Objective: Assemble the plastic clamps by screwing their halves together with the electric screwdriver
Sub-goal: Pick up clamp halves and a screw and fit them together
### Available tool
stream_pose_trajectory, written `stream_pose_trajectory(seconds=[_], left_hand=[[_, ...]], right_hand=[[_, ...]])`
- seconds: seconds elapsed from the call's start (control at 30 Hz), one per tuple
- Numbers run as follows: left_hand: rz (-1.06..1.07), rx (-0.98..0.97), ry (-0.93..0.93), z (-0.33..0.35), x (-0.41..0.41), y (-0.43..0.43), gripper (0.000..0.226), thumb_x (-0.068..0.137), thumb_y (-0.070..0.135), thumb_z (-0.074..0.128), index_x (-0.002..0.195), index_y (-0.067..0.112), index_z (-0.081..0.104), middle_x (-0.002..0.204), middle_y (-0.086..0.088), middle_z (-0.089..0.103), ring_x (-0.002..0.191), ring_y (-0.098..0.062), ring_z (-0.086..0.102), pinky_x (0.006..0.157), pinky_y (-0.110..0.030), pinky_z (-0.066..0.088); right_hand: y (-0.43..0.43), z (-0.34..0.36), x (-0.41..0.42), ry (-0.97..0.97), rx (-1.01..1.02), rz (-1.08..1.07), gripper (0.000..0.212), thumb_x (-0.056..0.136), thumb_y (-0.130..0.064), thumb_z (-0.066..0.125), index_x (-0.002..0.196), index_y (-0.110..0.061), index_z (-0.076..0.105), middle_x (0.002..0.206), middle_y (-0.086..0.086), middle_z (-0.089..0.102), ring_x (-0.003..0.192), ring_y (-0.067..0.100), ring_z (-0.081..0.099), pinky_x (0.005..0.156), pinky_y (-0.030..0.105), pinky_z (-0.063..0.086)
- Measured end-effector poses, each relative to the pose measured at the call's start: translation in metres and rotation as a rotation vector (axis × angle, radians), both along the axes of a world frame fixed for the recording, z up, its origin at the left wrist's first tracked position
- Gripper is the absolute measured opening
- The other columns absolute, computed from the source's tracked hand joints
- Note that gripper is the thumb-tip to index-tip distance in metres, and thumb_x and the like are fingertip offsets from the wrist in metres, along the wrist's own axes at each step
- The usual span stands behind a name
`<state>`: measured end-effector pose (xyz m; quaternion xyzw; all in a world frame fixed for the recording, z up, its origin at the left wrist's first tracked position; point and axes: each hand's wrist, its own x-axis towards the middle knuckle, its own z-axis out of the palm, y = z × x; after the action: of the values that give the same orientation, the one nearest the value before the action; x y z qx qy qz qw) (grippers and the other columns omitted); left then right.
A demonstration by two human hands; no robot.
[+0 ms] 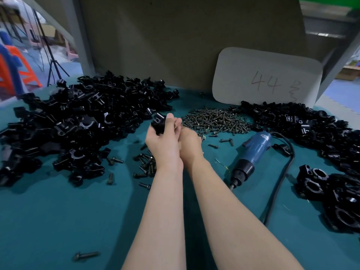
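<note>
A teal-covered table (58, 221) fills the lower view, backed by a plain brown cardboard panel (175, 45). On its left lies the biggest heap of clamp halves (78, 117): glossy black plastic blocks, each with a half-round saddle cut into one side and small holes through its ends, tumbled at all angles. A second heap (302, 125) of the same black parts runs along the right edge. A pale card (263, 75) marked "44" leans against the panel behind it. At the near right sit assembled clamps (335, 199), whose joined halves form full round openings. Between the two heaps, a mound of dark screws (214, 119) rests on the cloth. Just in front of it the blue electric screwdriver (253, 152) lies flat, bit end toward the viewer, with its black cord (280, 182) curving along the right.

The left hand (163, 143) is raised above the table's middle, fingers curled round one black clamp piece (158, 122), a round hole showing on its face. The right hand (190, 142) presses close beside it, fingers curled inward; what they hold cannot be told. A lone screw (85, 255) lies near the front edge.
</note>
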<state>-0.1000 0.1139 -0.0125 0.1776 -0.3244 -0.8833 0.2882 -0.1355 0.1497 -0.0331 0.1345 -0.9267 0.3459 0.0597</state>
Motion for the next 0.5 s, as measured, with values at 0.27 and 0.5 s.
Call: stream_pose_trajectory(seconds=[0.27, 0.5], left_hand=[[-0.119, -0.634, -0.291, -0.020, -0.006, 0.023, 0.014, 0.089, 0.027, 0.067, 0.088, 0.015, 0.061, 0.093, -0.007, 0.070, 0.093, -0.029, 0.067, 0.086, -0.042, 0.053], [-0.172, -1.017, -0.464, -0.020, 0.002, 0.042, 0.030, 0.089, 0.038, 0.064, 0.102, 0.012, 0.057, 0.081, 0.008, 0.060, 0.081, -0.023, 0.060, 0.057, -0.029, 0.039]], right_hand=[[0.080, 0.049, 0.010, 0.018, -0.414, -0.092, 0.020, 0.088, -0.012, 0.064, 0.076, -0.027, 0.059, 0.075, -0.007, 0.066, 0.080, 0.016, 0.067, 0.075, 0.029, 0.054], [0.091, 0.044, 0.022, 0.093, -0.142, -0.073, 0.017, 0.089, -0.014, 0.062, 0.079, -0.027, 0.059, 0.078, -0.009, 0.060, 0.070, 0.003, 0.054, 0.055, 0.003, 0.037]])
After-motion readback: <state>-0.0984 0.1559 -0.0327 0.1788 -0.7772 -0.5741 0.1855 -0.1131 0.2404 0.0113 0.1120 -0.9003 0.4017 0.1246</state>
